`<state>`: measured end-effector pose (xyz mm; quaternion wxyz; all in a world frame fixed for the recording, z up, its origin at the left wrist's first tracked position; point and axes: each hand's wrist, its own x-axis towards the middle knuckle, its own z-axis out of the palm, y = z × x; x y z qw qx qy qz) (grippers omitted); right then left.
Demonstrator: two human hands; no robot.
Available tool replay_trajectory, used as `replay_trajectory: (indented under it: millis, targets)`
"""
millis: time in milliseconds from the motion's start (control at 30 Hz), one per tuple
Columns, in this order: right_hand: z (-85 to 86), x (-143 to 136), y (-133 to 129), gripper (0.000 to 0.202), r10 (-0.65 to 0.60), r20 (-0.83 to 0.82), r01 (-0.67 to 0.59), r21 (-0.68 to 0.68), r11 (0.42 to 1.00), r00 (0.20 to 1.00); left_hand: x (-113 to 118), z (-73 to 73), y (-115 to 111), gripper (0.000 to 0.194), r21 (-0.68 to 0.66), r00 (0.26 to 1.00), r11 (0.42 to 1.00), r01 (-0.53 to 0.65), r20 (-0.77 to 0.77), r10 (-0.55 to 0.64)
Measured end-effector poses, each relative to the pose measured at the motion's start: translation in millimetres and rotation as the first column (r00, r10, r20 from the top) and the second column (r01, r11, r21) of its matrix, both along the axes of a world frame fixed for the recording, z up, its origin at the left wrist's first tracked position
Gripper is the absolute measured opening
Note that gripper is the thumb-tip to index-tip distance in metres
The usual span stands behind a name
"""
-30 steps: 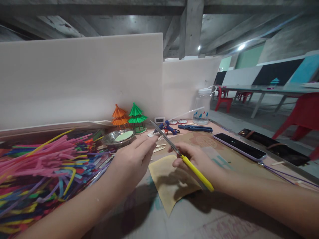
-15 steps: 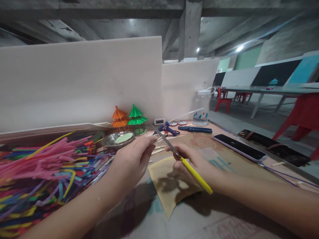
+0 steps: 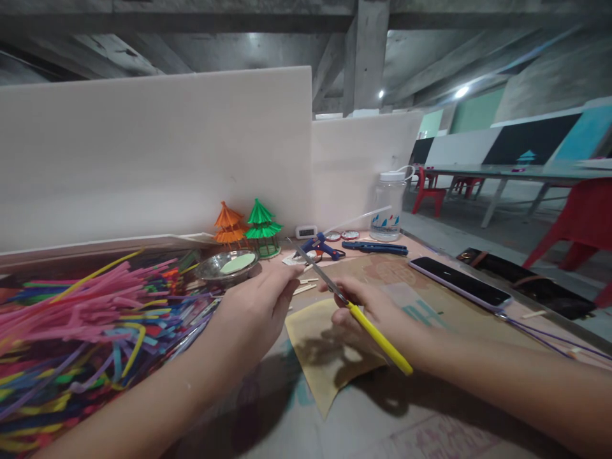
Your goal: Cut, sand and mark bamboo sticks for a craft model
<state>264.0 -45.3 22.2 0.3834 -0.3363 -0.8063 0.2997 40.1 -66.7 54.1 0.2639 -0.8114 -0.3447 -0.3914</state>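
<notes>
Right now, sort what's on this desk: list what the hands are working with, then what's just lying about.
In hand:
- right hand grips the yellow-handled file
- left hand pinches something small at the file's tip, too small to tell
- tan sheet under both hands

Lying about:
- coloured strips
- metal dish
- paper pagodas
- blue glue gun
- phone
- plastic jar

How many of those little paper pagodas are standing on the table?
2. The orange pagoda and the green pagoda stand side by side against the white board, behind the metal dish. Others may be hidden.
</notes>
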Motion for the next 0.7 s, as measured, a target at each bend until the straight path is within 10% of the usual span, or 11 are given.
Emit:
replay_trajectory:
  millis: [400,700]
  targets:
    - [7.0,-0.6,-3.8,0.037,-0.062,0.050,0.064,-0.027,0.998,0.997,2.2,0.7,-2.0,0.019,-0.127,0.996,0.991,0.049,0.082,-0.039]
    - [14.7,10.4,27.4,0.036,-0.282,0.134,0.268,0.116,0.956,0.950,-1.5,6.5,-1.9,0.018,-0.469,0.941,0.856,0.218,0.335,-0.056]
